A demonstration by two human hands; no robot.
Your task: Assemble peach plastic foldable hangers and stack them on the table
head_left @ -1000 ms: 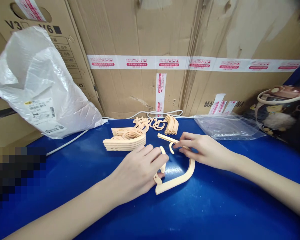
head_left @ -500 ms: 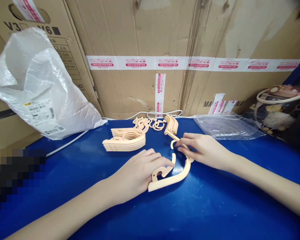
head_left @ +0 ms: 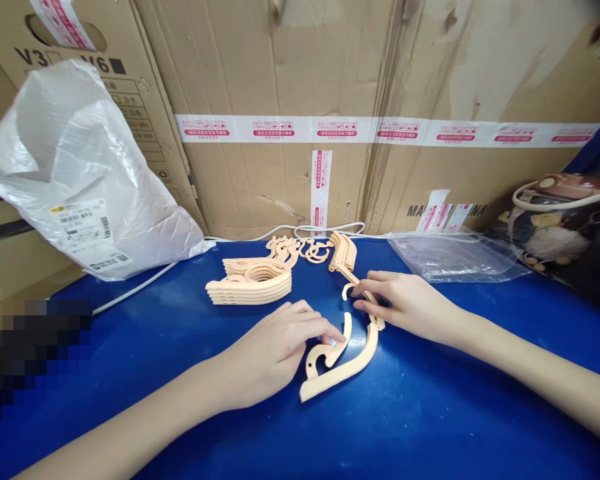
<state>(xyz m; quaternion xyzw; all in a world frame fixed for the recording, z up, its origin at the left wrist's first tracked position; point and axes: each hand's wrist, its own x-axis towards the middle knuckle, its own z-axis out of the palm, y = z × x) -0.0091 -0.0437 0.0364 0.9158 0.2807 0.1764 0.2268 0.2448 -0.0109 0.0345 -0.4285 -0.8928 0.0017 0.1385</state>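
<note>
Between my hands lies a cream plastic folding hanger part (head_left: 347, 373), its curved arm pointing toward me and a hooked tongue on its inner side. My left hand (head_left: 275, 350) has its index finger on that tongue; the other fingers are curled and the thumb is hidden. With bent fingers, my right hand (head_left: 397, 300) holds a narrow cream arm (head_left: 373, 308) that meets the curved arm at its far end. A small curved tip (head_left: 346, 291) shows by the right fingertips. Whether the two arms are fastened together I cannot tell.
Several stacked hanger arms (head_left: 250, 291) lie left of centre. Behind are loose hooks (head_left: 285, 250) and another pile of arms (head_left: 344, 250). A white plastic bag (head_left: 95, 180), a clear bag (head_left: 460, 257) and cardboard boxes (head_left: 280, 180) border the blue table (head_left: 405, 427).
The near end of the curved arm has swung toward me, opening a gap from my left palm. My left index finger stays on the tongue; my right hand has barely shifted.
</note>
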